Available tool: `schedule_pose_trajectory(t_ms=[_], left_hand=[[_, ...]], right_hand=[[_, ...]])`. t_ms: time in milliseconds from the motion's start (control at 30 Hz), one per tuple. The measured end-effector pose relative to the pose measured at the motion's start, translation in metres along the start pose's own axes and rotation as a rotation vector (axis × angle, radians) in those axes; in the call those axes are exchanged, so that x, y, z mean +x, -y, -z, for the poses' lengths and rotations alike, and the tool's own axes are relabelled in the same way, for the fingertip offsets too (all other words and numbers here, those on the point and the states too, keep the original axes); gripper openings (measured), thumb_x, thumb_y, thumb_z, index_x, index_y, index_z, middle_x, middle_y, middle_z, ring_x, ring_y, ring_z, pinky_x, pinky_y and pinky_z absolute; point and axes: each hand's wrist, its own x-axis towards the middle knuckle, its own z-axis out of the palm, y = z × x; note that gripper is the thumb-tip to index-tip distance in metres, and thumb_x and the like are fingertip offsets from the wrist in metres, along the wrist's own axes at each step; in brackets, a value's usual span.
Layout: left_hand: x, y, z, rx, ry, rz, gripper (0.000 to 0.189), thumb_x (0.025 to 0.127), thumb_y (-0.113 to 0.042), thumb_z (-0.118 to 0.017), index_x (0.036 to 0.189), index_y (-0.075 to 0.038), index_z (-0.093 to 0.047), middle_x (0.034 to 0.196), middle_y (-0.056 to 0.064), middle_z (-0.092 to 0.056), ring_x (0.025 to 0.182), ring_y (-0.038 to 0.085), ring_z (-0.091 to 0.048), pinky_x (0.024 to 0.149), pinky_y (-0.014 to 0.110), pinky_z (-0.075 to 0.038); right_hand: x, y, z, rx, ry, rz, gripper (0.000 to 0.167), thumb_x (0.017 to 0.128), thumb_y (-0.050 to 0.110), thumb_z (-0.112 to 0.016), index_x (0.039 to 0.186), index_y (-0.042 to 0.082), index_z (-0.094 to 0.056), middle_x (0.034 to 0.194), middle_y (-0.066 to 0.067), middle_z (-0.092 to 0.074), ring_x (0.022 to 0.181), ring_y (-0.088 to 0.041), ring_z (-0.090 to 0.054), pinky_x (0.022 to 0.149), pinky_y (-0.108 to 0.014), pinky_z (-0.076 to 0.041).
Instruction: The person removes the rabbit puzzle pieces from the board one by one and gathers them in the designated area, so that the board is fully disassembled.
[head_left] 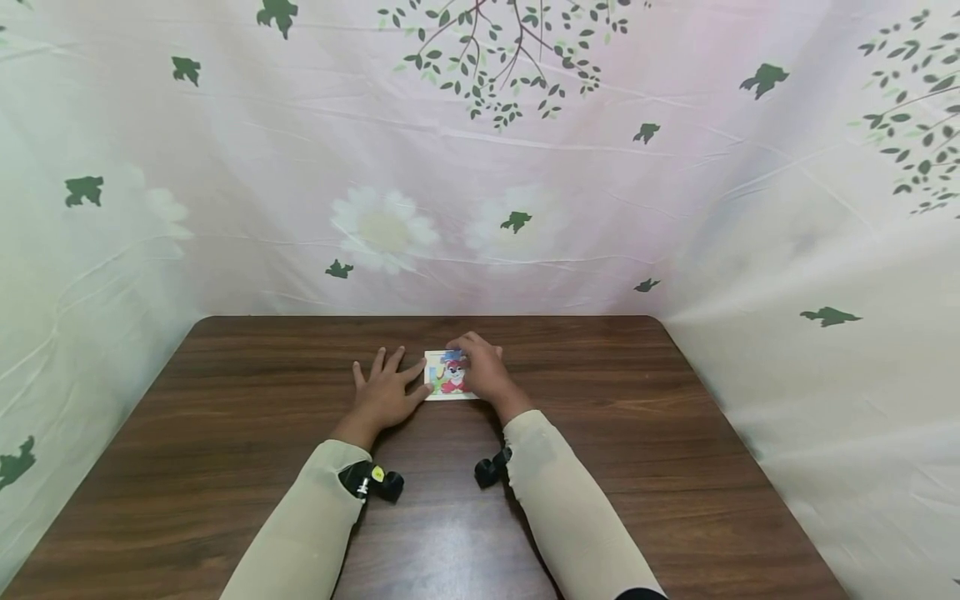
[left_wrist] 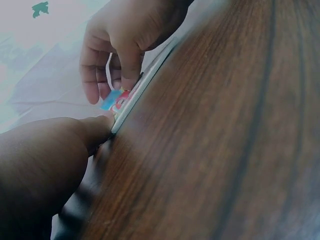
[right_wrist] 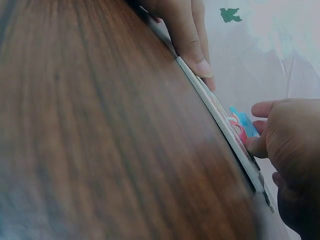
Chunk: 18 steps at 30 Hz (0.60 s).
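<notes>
A small flat picture board with a white border and a cartoon animal lies on the wooden table. With fingers spread on the tabletop, my left hand has its thumb and index finger at the board's left edge. My right hand is over the board's right side, covering part of the picture. Its thumb and fingers pinch a thin blue and red puzzle piece, which stands tilted up from the board's face. In the left wrist view the same puzzle piece shows below the right fingertips.
The brown wooden table extends around both arms. Behind it and at the sides hangs a pale cloth printed with leaves, birds and flowers. A small black camera sits at the right wrist, another camera at the left.
</notes>
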Motion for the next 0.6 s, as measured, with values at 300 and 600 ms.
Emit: schedule_pose_trajectory(t_ms=[300, 600], left_hand=[[-0.0017, -0.001, 0.0011, -0.01, -0.005, -0.004, 0.066, 0.11, -0.061, -0.052, 0.169, -0.032, -0.044, 0.183, 0.016, -0.021, 0.171, 0.05, -0.006, 0.126, 0.086, 0.004], [-0.0021, -0.0016, 0.0025, -0.01, -0.003, 0.002, 0.066, 0.11, -0.061, -0.051, 0.169, -0.033, -0.043, 0.184, 0.016, -0.021, 0.171, 0.05, -0.005, 0.127, 0.085, 0.004]], right_hand=[[-0.0014, 0.0026, 0.0039, 0.038, 0.001, 0.033, 0.054, 0.089, -0.025, -0.06, 0.129, 0.005, -0.078, 0.127, -0.01, -0.07, 0.118, -0.029, -0.071, 0.109, -0.048, -0.057], [-0.0034, 0.0023, 0.0076, -0.014, 0.02, 0.044, 0.058, 0.094, -0.025, -0.056, 0.136, 0.008, -0.078, 0.132, -0.011, -0.066, 0.12, -0.028, -0.068, 0.099, -0.04, -0.062]])
